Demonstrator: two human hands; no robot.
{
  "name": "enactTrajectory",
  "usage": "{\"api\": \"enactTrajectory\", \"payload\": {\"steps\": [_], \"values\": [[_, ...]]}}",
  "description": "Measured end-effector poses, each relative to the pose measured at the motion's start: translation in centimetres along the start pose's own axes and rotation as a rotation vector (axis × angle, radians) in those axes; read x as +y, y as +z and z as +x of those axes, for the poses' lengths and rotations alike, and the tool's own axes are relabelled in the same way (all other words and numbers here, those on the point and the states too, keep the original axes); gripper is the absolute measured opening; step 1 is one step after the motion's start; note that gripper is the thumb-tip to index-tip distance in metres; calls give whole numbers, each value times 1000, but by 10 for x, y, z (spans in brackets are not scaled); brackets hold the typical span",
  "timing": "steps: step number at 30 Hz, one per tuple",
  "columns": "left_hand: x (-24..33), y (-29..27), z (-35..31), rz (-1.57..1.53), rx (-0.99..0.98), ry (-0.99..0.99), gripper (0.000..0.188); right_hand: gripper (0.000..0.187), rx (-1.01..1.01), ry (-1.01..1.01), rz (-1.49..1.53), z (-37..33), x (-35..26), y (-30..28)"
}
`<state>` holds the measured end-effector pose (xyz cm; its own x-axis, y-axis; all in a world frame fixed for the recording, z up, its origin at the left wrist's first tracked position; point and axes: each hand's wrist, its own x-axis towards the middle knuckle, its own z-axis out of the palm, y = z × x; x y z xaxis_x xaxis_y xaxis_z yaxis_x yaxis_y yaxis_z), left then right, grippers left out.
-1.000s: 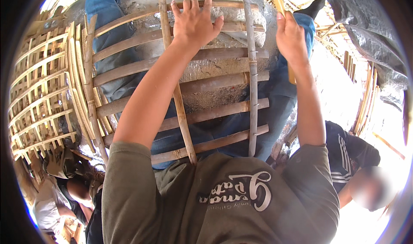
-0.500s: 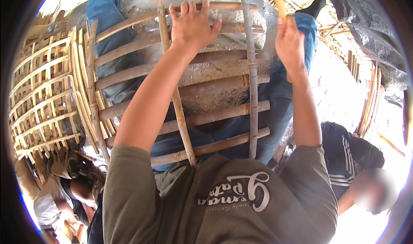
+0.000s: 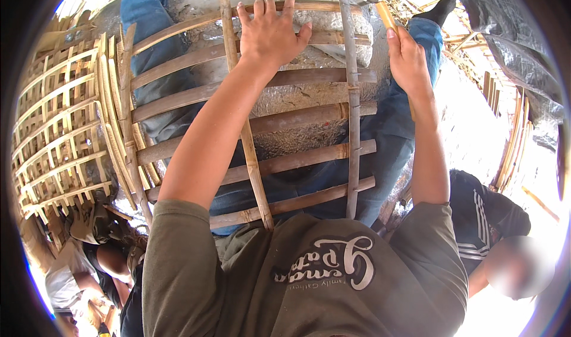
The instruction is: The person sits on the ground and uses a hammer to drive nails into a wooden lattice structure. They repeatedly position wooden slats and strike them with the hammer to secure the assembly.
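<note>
A bamboo lattice (image 3: 309,114) of several cross slats on three long strips lies over my outstretched legs. My left hand (image 3: 270,37) rests flat near its far edge, fingers spread over the farthest slat and thumb held apart. In my right hand (image 3: 410,66) is a hammer (image 3: 385,16) with a yellowish wooden handle, gripped with the thumb along it. The metal head is up beside the far end of the right strip (image 3: 351,99), apart from the wood. Small nails stick out along that strip where it crosses slats.
Stacked woven bamboo panels (image 3: 59,123) stand at the left. A grey block-like surface (image 3: 297,93) shows under the lattice. Dark plastic sheeting (image 3: 523,52) hangs at the far right. One person in a dark striped top (image 3: 485,209) sits at near right; others (image 3: 71,277) are at near left.
My right hand and the hammer have shifted slightly right and nearer, and the hammer head shows more fully. My left hand keeps its place on the far slat.
</note>
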<state>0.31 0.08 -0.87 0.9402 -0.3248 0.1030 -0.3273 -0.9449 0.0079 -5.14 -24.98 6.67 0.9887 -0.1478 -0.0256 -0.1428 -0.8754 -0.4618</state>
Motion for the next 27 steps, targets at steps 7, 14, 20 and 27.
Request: {"api": "enactTrajectory", "payload": {"steps": [7,14,20,27], "values": [[3,1,-1,-5,28,-1,69,34,25,-46,-98,9,2,18],[1,-1,2,-35,8,0,69,27,138,-92,-120,12,16,24],[0,-2,3,-25,36,1,68,26,81,-73,-136,17,21,25],[0,-4,2,-25,9,6,68,30,129,-19,-75,9,7,22]]}}
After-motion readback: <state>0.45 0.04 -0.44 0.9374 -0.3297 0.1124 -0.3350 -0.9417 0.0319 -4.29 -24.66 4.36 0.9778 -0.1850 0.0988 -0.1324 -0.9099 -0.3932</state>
